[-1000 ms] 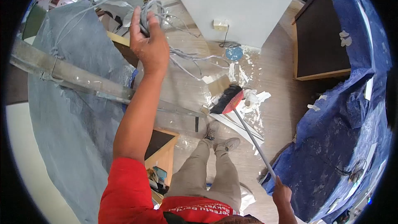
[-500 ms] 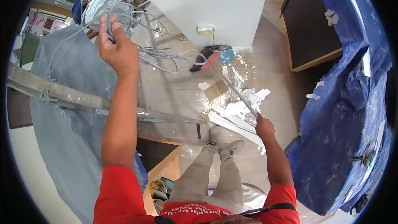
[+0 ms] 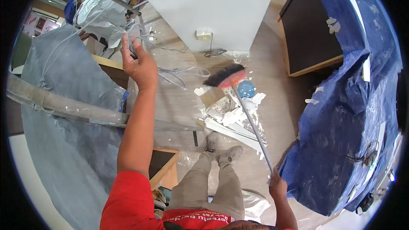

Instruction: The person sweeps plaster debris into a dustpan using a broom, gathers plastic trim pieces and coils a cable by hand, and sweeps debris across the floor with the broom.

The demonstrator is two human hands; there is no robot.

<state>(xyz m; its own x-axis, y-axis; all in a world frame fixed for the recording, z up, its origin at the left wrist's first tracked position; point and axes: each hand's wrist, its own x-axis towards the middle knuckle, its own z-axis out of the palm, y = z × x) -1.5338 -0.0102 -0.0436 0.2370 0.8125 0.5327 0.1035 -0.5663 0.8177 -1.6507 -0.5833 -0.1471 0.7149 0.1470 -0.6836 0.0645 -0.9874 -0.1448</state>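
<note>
Grey cables (image 3: 177,73) hang in loose loops from my left hand (image 3: 142,69), which is raised at the upper left with its fingers closed around them. Loops trail right and down toward the floor. My right hand (image 3: 277,186), low at the right, grips the grey handle of a broom (image 3: 252,123). Its red head with black bristles points away from me, near the wall. Just below the head lie a blue round object (image 3: 246,89), a cardboard piece (image 3: 213,96) and white scraps (image 3: 236,117) on the floor.
A white wall (image 3: 204,8) with a socket box (image 3: 203,34) stands ahead. Blue sheeting (image 3: 332,145) covers things on the right, beside a dark cabinet (image 3: 313,30). At left, a long pole (image 3: 68,104) crosses a grey sheet (image 3: 55,145). White strips (image 3: 232,133) lie before my feet.
The broom head has come away from the wall toward me, and my right hand has drawn back. My left hand, with the cables, has moved right and slightly nearer.
</note>
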